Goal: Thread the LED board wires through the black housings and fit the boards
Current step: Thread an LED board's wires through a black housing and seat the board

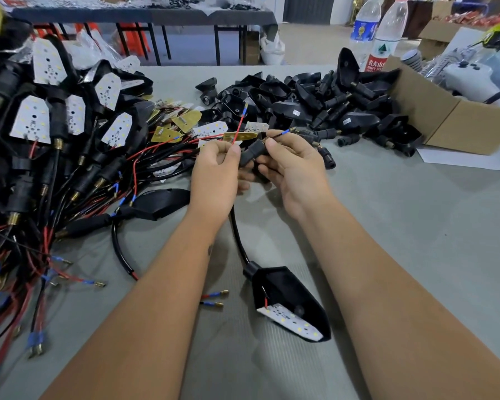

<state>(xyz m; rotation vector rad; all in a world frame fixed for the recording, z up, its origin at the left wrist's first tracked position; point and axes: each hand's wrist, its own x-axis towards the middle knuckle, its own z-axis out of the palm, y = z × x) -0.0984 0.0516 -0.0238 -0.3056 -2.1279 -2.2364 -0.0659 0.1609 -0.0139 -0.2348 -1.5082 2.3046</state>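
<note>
My left hand (217, 171) pinches a thin red wire (238, 129) that rises to a blue-sleeved terminal. My right hand (289, 171) grips a short black tubular stem piece (250, 154); a black wire (280, 134) with a blue sleeve sticks out past its fingertips. From under my hands a black sheathed cable (238, 238) runs down to a black housing (292, 293) lying near me. A white LED board (289, 320) sits tilted in that housing's open face, with a red wire attached.
Finished housings with boards and tangled red and black wires (41, 145) pile up at left. Loose LED boards (211, 129) lie behind my hands. Empty black housings (315, 105) heap at centre right. A cardboard box (451, 122) and two water bottles (384, 36) stand at right.
</note>
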